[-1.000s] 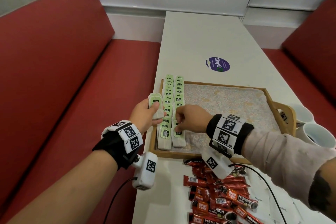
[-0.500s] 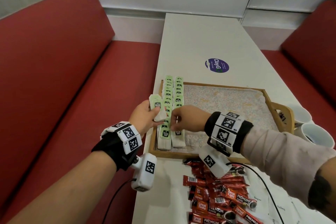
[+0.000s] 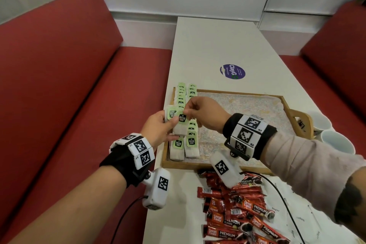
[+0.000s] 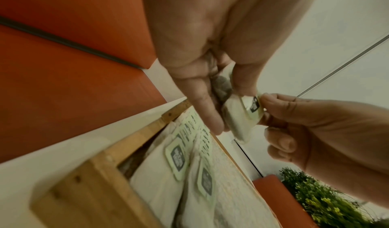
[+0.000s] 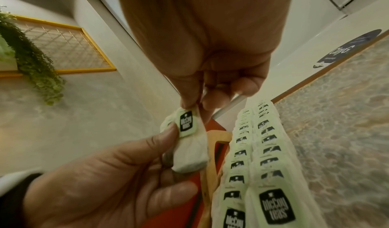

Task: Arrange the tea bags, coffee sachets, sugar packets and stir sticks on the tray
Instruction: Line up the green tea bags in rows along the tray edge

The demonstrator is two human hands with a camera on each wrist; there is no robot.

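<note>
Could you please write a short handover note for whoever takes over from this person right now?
Left hand: holds a small stack of tea bags above the tray's left edge.
Right hand: pinches the top of the front tea bag in that stack; the left thumb is on it too.
Tray: two rows of tea bags lie along its left side; the rest of its floor shows only the liner.
Coffee sachets: in a loose heap on the table, in front of the tray.
Done: most tea bags laid.
Left: the held tea bags, then the coffee sachets. Sugar packets and stir sticks I cannot make out here.
</note>
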